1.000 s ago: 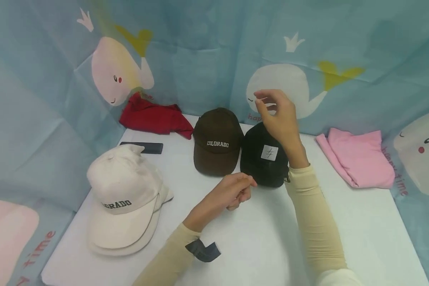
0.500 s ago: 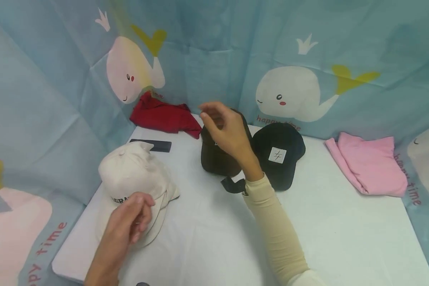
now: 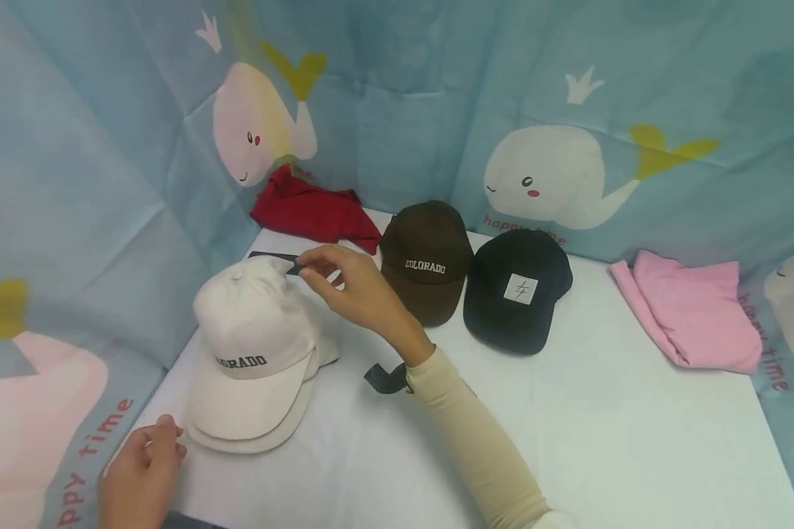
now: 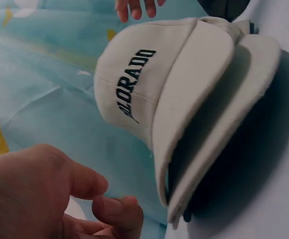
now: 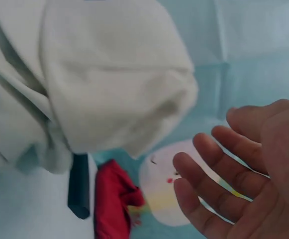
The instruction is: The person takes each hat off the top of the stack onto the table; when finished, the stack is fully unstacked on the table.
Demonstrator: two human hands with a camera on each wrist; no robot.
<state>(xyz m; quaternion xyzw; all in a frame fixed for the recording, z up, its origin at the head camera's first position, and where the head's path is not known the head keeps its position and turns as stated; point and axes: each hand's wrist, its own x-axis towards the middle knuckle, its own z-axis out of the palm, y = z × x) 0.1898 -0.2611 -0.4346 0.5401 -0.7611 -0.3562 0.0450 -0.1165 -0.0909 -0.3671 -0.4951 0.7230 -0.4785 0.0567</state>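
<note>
Two cream caps, one stacked on the other, stand at the left of the table; the upper cap (image 3: 251, 323) bears dark COLORADO lettering. Below its brim shows the brim of the lower cap (image 3: 284, 432). My right hand (image 3: 357, 286) hovers at the right of the crown, fingers loosely bent and apart from the cloth in the right wrist view. Near the brims' front left is my left hand (image 3: 142, 470), its fingers loosely curled. A gap separates it from the upper brim (image 4: 194, 84) in the left wrist view. Neither hand holds anything.
A brown cap (image 3: 430, 257) and a black cap (image 3: 519, 294) sit side by side at the back. Folded red cloth (image 3: 311, 209) lies back left, folded pink cloth (image 3: 691, 312) at right. A flat dark bar (image 3: 271, 256) lies behind the cream caps. Whale-print curtains surround the table.
Both hands have moved left, from around the black cap to the cream caps. The left hand has also come down toward the front edge. The view has shifted slightly left.
</note>
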